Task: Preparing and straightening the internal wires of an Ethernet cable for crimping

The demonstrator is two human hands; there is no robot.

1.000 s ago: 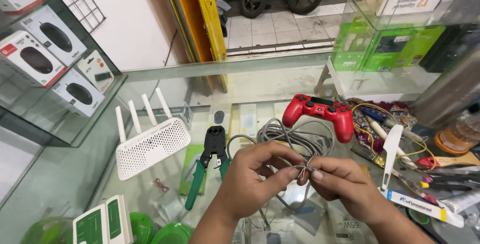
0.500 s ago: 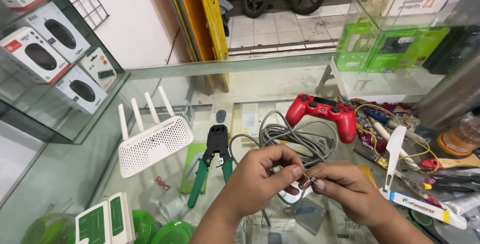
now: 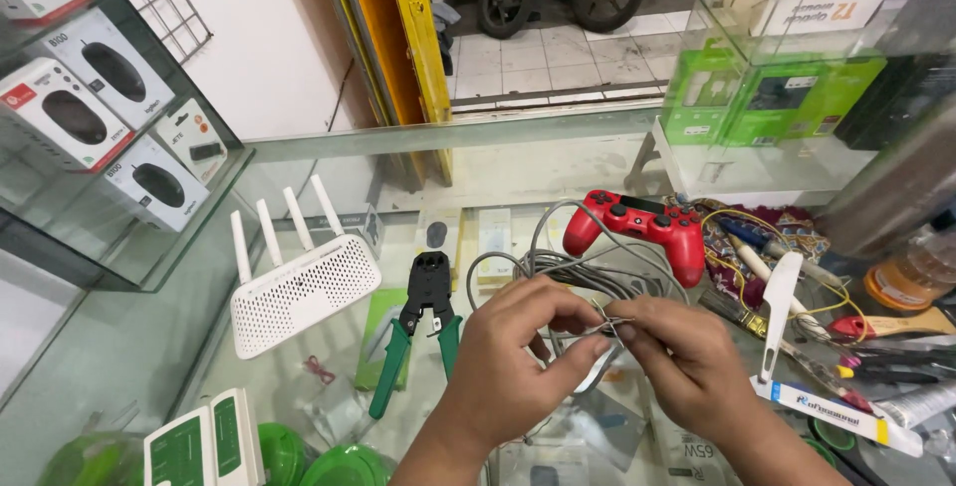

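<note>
Between the two hands, just above the glass worktop (image 3: 558,162), the end of a grey cable (image 3: 573,269) is pinched from both sides. The left hand (image 3: 518,357) has its grip clenched on the cable end, thumb and forefinger pressing it near the tip; the right hand (image 3: 687,362) meets it there, its grip also closed on the same short stretch, fingertips almost touching those of the left. The fine detail at the tip is too small to make out.

From that point the cable runs back into a loose coil lying on the worktop just behind the hands, and one loop of it rises toward a red game controller (image 3: 637,227), which sits just behind the coil and to the right. Left of the hands lies a crimping tool (image 3: 418,332) with green handles and a black head, its handles pointing toward the person. Farther left stands a white router (image 3: 299,287) with four upright antennas. At the lower left edge is a white and green cable tester (image 3: 204,441). To the right of the right hand a white-handled tool (image 3: 777,302) rests among a clutter of pens, screwdrivers and yellow wire. Boxed computer mice (image 3: 75,113) fill the glass shelf on the far left.
</note>
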